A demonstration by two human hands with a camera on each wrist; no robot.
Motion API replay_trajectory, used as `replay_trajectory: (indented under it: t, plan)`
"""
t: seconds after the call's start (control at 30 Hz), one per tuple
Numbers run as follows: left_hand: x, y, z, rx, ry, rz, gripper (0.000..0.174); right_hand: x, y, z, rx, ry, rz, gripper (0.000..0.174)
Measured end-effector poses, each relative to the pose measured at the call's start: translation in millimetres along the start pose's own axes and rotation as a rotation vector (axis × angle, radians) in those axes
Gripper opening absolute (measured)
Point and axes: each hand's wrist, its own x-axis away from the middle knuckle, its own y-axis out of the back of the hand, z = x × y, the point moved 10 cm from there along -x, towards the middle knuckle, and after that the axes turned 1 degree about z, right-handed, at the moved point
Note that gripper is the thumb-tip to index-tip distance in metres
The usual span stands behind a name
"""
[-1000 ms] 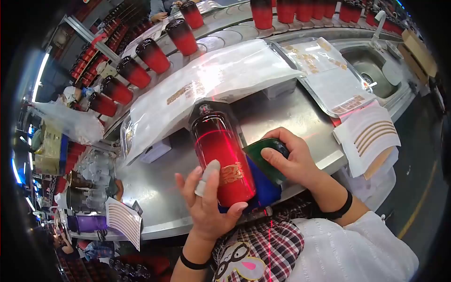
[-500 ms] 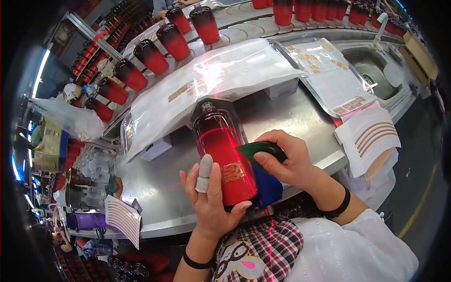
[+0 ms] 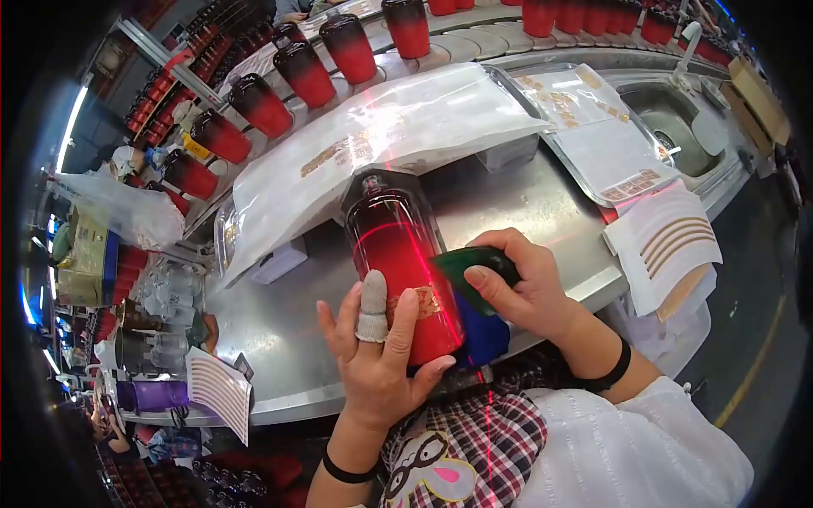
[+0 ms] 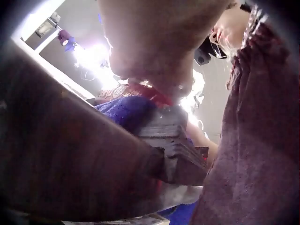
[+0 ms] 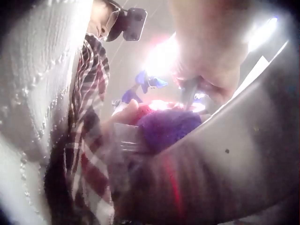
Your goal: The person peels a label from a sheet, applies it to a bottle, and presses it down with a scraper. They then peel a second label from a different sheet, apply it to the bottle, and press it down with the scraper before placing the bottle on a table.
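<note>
A glass bottle (image 3: 394, 245), black at the top fading to red, lies on its side in a dark cradle on a blue cloth (image 3: 484, 332). A gold decal (image 3: 430, 302) sits on its lower part. My left hand (image 3: 373, 368) rests against the bottle's left side with fingers extended, one wearing a grey finger cot (image 3: 373, 309). Its forefinger lies over the decal's left part. My right hand (image 3: 529, 288) pinches a flat green scraper (image 3: 476, 269) between thumb and fingers; the scraper's pointed corner is at the bottle's right edge. In both wrist views, palms hide much of the bottle.
A white sheet with gold decals (image 3: 381, 127) spans behind the cradle. Beyond it, red-black bottles (image 3: 305, 74) stand on a conveyor. A tray (image 3: 584, 182) with decal sheets, a sink (image 3: 665, 127) and striped strips (image 3: 677, 237) lie right. The steel table edge (image 3: 305, 413) runs along the front.
The scraper tipped up toward the bottle, then flattened somewhat. My left forefinger has shifted right onto the decal, and the cot finger has moved up. Conveyor bottles have travelled right.
</note>
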Motion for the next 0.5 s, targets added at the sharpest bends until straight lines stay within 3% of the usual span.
replay_trajectory:
  t: [0.33,0.5]
  plan:
    - [-1.4,-1.5,-9.6,-0.092,-0.059,0.056,0.068,-3.8,0.0,8.8,0.094,0.172,-0.03,0.027]
    - [2.9,-2.7,0.8,0.123,0.004,-0.012,0.081,8.1,-13.3,53.6,0.419,0.619,0.036,0.03]
